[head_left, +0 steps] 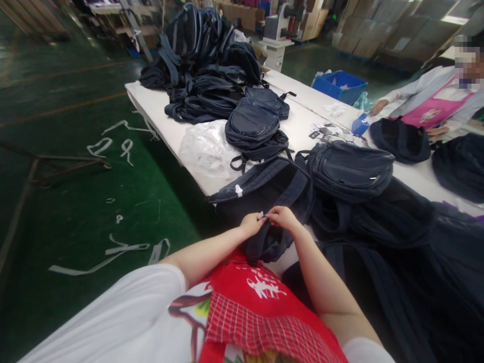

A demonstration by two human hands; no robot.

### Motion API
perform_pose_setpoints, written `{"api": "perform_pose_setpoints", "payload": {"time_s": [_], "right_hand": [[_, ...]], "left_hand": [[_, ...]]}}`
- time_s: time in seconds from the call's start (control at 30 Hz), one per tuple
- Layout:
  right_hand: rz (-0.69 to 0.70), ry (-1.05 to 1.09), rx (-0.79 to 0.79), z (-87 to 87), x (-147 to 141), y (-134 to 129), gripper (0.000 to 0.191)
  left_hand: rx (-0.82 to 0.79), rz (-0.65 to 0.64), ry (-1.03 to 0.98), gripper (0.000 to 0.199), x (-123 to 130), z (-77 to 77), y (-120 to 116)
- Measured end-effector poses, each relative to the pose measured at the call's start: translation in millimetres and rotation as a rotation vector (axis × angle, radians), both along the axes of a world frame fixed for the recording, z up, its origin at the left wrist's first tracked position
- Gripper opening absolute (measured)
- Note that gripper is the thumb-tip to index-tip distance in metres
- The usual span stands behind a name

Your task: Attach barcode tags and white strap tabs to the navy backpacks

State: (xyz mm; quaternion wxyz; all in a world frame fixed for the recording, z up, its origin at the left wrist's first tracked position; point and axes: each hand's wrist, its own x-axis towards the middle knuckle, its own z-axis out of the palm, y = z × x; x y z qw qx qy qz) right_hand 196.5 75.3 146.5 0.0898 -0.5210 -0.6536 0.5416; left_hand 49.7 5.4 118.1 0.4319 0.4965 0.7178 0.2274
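A dark navy backpack (264,186) lies at the table's near edge, with a small white patch on its upper left part. In front of it, my left hand (252,224) and my right hand (282,218) meet with fingertips close together. Both hands are closed in a pinch around a small, thin dark piece that bridges them. Whether it belongs to the backpack, I cannot tell. Something pale shows at my left thumb, too small to name. Below the hands, the backpack's lower part (270,242) hangs against my red apron (242,282).
More navy backpacks (351,169) crowd the right side, and a tall pile (204,45) stands at the far end. A clear plastic bag (207,148) and small tags (325,132) lie on the white table (189,169). Across it, a co-worker (427,101) handles a backpack near a blue bin (340,85).
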Motion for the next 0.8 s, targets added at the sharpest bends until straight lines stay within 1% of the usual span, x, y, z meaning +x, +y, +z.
{"api": "perform_pose_setpoints", "payload": {"time_s": [0.13, 0.23, 0.4, 0.5, 0.57, 0.67, 0.73, 0.8], "right_hand": [[0.026, -0.037, -0.005, 0.5, 8, -10, 0.011], [0.039, -0.062, 0.019, 4.9, 16, -17, 0.008], [0.037, -0.081, 0.043, 20.5, 31, -14, 0.009], [0.042, -0.032, 0.023, 22.9, 23, -8, 0.008], [0.05, 0.018, -0.01, 17.2, 8, -4, 0.006], [0.04, 0.09, -0.089, 1.3, -13, 2, 0.009], [0.015, 0.131, -0.146, -9.5, -19, 4, 0.01], [-0.008, 0.17, -0.199, -17.6, -16, 6, 0.012]], "left_hand": [[-0.04, 0.016, -0.043, 0.024, -6, -9.6, 1], [-0.048, 0.016, -0.077, 0.023, -6, -12.5, 0], [-0.034, 0.012, -0.074, 0.019, -5, -7.8, 0], [-0.006, -0.004, -0.035, 0.019, -1, -1.7, -1], [0.013, -0.011, -0.001, 0.02, 2, 1.6, -2], [0.015, -0.013, 0.026, 0.019, 4, 2.0, -4], [0.002, -0.016, 0.02, 0.019, 2, -0.8, -4], [-0.011, -0.012, 0.007, 0.025, -2, -4.9, -4]]}}
